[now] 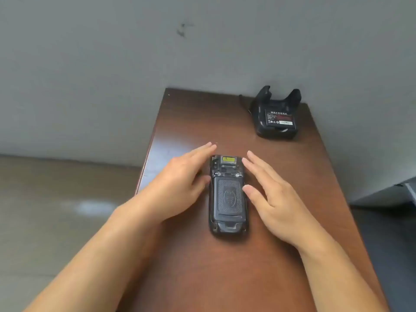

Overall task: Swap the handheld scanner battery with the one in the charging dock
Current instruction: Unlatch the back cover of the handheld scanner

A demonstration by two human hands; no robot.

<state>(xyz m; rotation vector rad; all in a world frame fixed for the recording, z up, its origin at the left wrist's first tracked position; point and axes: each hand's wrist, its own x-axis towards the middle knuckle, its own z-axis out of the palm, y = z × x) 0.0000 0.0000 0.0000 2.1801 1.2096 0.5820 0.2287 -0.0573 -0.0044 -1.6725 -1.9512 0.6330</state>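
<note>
I see the handheld scanner point(227, 195) lying face down on the brown wooden counter point(281, 167), its long axis running away from me, the yellow-labelled scan window at the far end. Its textured battery cover point(228, 199) is in place on the back, with two small screws or latches just above it.

My left hand point(177, 183) sits flat beside the scanner's left edge, fingers stretched out and together, the thumb touching or nearly touching the scanner's side; I cannot tell which. My right hand point(272, 194) flanks the right edge the same way, fingers extended, the thumb tip resting against the rim of the battery cover. Neither hand is gripping anything; both are spread loosely with the scanner between them.

The black charging dock point(276, 115) stands well apart from the scanner, at the far right corner of the counter near the grey wall point(112, 75). A spare battery point(280, 118) rests in the dock's rear slot, label side up, with white print and a red patch; the lettering is too small to read.
</note>
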